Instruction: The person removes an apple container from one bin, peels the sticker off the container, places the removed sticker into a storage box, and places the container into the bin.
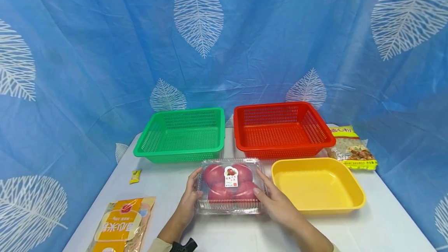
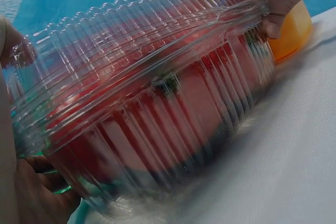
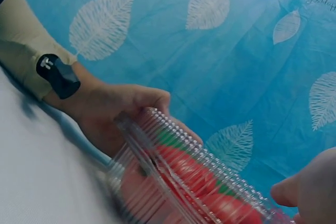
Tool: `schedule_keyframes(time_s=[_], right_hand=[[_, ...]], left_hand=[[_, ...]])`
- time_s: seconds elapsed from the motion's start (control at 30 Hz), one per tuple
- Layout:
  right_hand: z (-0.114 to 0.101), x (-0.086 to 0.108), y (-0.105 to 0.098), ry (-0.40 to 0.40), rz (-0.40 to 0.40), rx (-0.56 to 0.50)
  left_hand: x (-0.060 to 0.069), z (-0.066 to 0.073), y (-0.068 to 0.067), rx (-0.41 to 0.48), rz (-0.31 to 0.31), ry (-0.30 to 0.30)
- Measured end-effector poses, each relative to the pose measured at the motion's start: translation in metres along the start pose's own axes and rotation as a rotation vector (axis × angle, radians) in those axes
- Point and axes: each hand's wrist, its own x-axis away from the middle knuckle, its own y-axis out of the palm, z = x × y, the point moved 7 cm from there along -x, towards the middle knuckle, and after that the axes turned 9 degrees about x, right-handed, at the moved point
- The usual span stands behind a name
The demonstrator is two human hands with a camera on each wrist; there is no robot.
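Your left hand (image 1: 192, 191) and right hand (image 1: 274, 201) grip opposite ends of a clear, ribbed plastic box (image 1: 229, 206) containing round red tomatoes (image 1: 244, 173). You hold it at the near middle of the white tabletop (image 1: 168, 189), left of a yellow rectangular plastic basin (image 1: 315, 184). Whether its base touches the surface cannot be told.

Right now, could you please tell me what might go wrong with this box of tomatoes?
The clear box could slip or flex, since the left hand and right hand hold its plastic at the two ends. If it tilts, the tomatoes inside may shift. The yellow tray stands close by on the right, so a sideways move might bump it.
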Motion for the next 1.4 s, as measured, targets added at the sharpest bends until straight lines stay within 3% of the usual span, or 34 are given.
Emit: schedule_keyframes(time_s=[0.13, 0.3, 0.8, 1.4], right_hand=[[0.003, 0.006, -0.001, 0.043, -0.015, -0.061], [-0.001, 0.014, -0.006, 0.053, -0.017, -0.011], [-0.016, 0.018, -0.016, -0.048, 0.034, 0.203], [-0.028, 0.019, -0.025, -0.064, 0.003, 0.245]], left_hand=[[0.000, 0.000, 0.001, 0.000, -0.004, -0.005], [0.001, 0.001, 0.002, -0.013, -0.007, -0.008], [0.000, 0.003, 0.003, -0.026, -0.007, -0.015], [0.000, 0.000, 0.002, -0.017, 0.003, -0.027]])
